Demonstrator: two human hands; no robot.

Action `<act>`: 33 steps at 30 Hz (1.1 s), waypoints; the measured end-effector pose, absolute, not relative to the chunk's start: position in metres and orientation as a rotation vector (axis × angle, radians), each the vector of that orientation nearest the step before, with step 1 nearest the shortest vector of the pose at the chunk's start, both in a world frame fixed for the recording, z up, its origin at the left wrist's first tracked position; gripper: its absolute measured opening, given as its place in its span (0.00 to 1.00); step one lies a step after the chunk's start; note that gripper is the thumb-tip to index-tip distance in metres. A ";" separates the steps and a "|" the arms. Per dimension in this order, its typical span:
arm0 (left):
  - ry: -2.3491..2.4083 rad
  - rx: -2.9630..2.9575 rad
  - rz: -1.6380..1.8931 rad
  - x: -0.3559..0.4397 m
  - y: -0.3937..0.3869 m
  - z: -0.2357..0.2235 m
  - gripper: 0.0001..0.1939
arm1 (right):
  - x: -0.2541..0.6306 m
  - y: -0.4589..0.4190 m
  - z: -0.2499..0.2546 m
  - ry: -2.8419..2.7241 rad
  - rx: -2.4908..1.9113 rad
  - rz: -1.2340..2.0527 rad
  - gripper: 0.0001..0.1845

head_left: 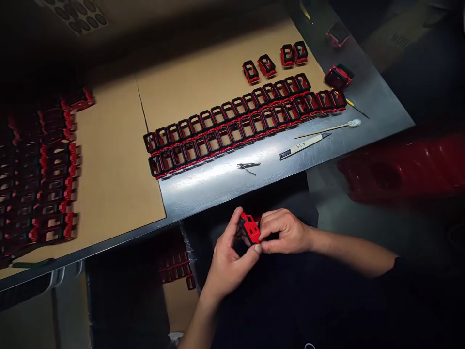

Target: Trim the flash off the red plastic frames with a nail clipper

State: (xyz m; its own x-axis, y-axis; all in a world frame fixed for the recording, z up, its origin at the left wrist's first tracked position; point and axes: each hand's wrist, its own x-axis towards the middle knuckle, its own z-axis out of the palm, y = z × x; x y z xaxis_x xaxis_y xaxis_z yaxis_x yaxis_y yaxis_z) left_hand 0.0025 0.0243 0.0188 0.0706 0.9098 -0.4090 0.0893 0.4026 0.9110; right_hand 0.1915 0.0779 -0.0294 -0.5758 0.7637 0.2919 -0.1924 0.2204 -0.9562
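Observation:
Both my hands hold one small red and black plastic frame part [250,228] below the table's front edge, over my lap. My left hand [227,261] pinches it from the left and below, fingers curled round it. My right hand [283,232] grips its right side with closed fingers. On the table above lie two long rows of the same red and black frames [240,126], set side by side on cardboard and metal.
Several loose frames [276,60] sit behind the rows. Tweezers [248,166], a craft knife [303,144] and a cotton swab [332,128] lie on the metal table [218,182]. More frames [51,169] are stacked at left on cardboard. A red bin [403,167] stands at right.

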 end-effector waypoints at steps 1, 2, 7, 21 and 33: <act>1.361 0.976 0.805 0.003 0.025 0.018 0.41 | 0.193 0.078 -0.028 -1.684 -0.544 1.511 0.07; 1.348 0.964 0.810 0.003 0.025 0.018 0.41 | 0.196 0.078 -0.027 -1.692 -0.551 1.557 0.06; 1.255 0.856 0.804 0.003 0.024 0.017 0.40 | 0.209 0.088 -0.021 -1.407 -0.687 2.112 0.17; 1.376 1.107 0.593 -0.003 0.012 0.011 0.39 | 0.182 0.093 -0.009 -0.747 -0.985 2.506 0.33; 1.510 1.146 0.686 -0.006 0.010 0.026 0.36 | 0.194 0.078 -0.004 -1.587 -0.661 1.610 0.05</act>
